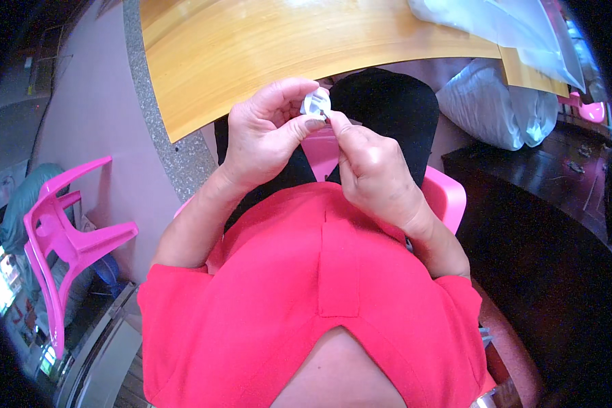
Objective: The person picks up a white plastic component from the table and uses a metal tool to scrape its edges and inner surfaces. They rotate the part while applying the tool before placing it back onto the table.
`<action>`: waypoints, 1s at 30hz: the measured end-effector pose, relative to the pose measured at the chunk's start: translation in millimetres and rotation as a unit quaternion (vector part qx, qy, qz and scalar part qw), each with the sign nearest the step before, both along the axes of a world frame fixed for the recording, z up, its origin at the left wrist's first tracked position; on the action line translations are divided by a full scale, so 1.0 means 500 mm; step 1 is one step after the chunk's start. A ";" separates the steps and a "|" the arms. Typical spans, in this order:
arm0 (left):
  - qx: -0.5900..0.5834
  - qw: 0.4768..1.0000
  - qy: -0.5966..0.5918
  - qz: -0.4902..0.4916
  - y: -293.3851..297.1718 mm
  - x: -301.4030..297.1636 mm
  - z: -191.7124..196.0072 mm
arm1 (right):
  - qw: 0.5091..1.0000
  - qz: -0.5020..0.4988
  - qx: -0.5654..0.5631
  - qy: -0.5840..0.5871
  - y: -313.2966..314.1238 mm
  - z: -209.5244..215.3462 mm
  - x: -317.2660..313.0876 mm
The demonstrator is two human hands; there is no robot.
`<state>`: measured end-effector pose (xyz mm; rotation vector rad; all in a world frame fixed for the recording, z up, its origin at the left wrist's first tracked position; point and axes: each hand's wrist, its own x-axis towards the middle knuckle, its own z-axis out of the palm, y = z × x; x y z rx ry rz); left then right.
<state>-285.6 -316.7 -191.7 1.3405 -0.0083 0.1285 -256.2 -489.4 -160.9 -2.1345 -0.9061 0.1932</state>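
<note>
A red shirt [319,299] fills the foreground. Above it, just below the wooden table [251,47] edge, the left hand [262,132] and right hand [370,173] pinch a small white plastic piece [315,103] between fingertips.

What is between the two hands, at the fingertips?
In the head view, a small white piece is pinched between left hand and right hand.

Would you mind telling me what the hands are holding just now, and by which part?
A small white, translucent piece, pinched by the left hand from its left side and by the right hand at its lower edge; what it is cannot be told.
</note>
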 end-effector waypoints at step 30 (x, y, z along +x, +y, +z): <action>-0.122 0.983 0.023 -0.134 0.024 0.009 -0.008 | 0.940 0.120 -0.281 -0.150 -0.024 0.091 0.025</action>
